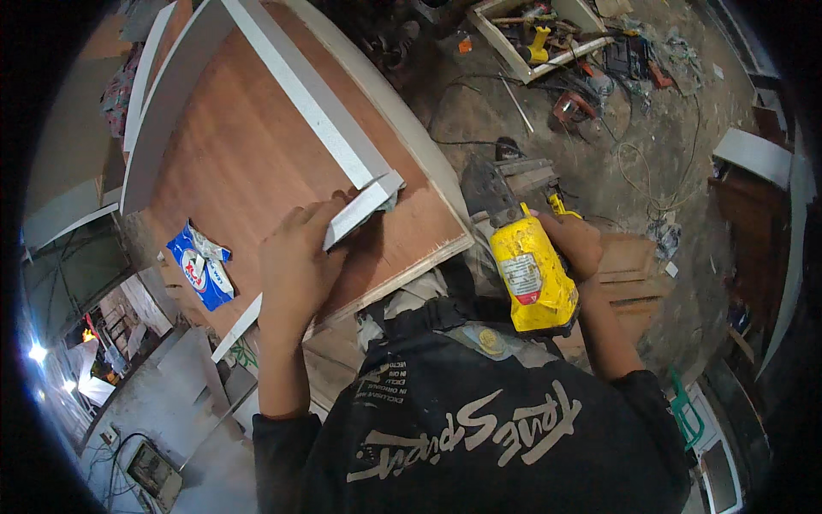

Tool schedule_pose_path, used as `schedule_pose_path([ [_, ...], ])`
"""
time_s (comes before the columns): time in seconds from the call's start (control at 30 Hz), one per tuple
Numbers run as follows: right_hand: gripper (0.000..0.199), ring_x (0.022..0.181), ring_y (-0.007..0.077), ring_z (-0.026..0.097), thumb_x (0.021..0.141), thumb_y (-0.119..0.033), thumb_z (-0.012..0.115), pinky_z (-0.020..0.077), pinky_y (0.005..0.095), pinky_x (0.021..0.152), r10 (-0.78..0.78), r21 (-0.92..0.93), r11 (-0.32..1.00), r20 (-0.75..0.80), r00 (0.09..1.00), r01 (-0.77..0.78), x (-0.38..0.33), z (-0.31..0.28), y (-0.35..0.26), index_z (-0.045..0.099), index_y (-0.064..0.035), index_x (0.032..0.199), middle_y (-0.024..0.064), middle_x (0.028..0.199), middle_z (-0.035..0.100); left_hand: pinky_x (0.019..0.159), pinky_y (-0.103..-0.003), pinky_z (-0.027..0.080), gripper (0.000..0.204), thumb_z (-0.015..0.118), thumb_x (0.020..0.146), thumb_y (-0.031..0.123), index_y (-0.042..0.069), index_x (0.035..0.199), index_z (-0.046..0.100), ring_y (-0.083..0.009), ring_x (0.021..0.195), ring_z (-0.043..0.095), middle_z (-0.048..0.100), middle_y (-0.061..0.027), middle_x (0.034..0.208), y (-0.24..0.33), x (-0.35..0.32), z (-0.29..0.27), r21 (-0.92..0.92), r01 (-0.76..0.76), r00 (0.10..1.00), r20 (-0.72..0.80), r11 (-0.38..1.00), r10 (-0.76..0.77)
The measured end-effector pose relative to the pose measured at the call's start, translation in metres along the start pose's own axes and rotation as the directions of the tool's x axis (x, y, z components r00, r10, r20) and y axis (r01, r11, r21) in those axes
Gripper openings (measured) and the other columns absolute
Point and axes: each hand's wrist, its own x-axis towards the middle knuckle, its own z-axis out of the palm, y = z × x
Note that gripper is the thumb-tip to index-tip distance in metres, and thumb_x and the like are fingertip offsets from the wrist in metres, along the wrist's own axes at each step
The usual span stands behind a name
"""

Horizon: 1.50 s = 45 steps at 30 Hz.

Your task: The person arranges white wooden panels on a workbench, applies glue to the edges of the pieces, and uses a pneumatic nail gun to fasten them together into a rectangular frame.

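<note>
My left hand [300, 257] is closed on the end of a white strip [364, 210] at the corner of a white-edged frame. That frame stands on a brown wooden panel [231, 163], and a long white rail [300, 90] runs from the gripped corner toward the far side. My right hand [572, 247] is wrapped round the handle of a yellow nail gun [527, 274], held off to the right of the panel. Its dark nose points away from me, and a label shows on its body. On the panel, left of my left hand, lies a crumpled blue and white packet [201, 265].
A wooden tray [505, 51] of tools stands on the floor at the far right. Near it lie a red power tool [572, 110] and a loose cable [634, 163]. Brown boards [629, 265] lie right of the nail gun. Bright lights [38, 352] show at the far left.
</note>
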Motion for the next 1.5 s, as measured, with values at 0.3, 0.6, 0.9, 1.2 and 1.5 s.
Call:
schedule_pose_path([
  [0.3,0.048,0.054,0.0229,0.056,0.074,-0.021,0.075,0.0395,0.0364,0.049,-0.142,0.272,0.944,-0.178,0.974,0.187,0.003,-0.006,-0.018,0.072,-0.0128,0.121,0.0039,0.059,0.048,0.080,-0.043,0.055,0.044,0.073,0.070,0.005,0.012,0.114,0.069,-0.0329,0.096,0.068,0.072,-0.0103,0.106,0.003,0.006,-0.003,-0.046,-0.015,1.000,0.025,0.999,0.016],
  [0.6,0.053,0.057,0.0155,0.055,0.065,-0.015,0.067,0.0443,0.0291,0.053,-0.316,0.380,0.803,-0.381,0.869,0.458,0.025,0.001,-0.037,0.074,-0.0074,0.118,-0.0013,0.063,0.044,0.080,-0.042,0.054,0.049,0.071,0.070,0.002,0.009,0.118,0.064,-0.0347,0.098,0.067,0.070,-0.0115,0.107,0.003,0.008,0.004,-0.105,-0.014,1.000,0.007,0.994,0.015],
  [0.9,0.058,0.058,0.0168,0.055,0.064,-0.020,0.066,0.0469,0.0300,0.055,-0.348,0.356,0.789,-0.412,0.842,0.500,0.036,0.002,-0.048,0.074,-0.0072,0.119,-0.0005,0.063,0.044,0.090,-0.041,0.053,0.049,0.073,0.076,0.000,0.001,0.124,0.061,-0.0391,0.106,0.068,0.069,-0.0224,0.112,0.007,0.008,-0.005,-0.072,-0.010,0.995,0.101,0.997,0.018],
  [1.2,0.056,0.058,0.0166,0.056,0.063,-0.019,0.065,0.0466,0.0304,0.056,-0.298,0.395,0.796,-0.405,0.864,0.459,0.037,0.005,-0.048,0.075,-0.0066,0.117,-0.0004,0.063,0.045,0.081,-0.038,0.058,0.067,0.081,0.080,0.003,0.010,0.141,0.054,-0.0344,0.097,0.073,0.071,-0.0188,0.110,0.004,0.000,0.003,-0.029,-0.210,0.976,-0.063,0.977,0.208],
  [1.5,0.057,0.057,0.0160,0.055,0.063,-0.018,0.066,0.0456,0.0304,0.054,-0.274,0.416,0.782,-0.440,0.855,0.464,0.040,0.006,-0.050,0.075,-0.0068,0.118,-0.0007,0.063,0.043,0.067,-0.032,0.056,0.082,0.081,0.074,-0.007,0.014,0.147,0.050,-0.0272,0.081,0.071,0.072,-0.0163,0.106,0.001,0.004,0.004,-0.005,-0.375,0.920,-0.122,0.927,0.372],
])
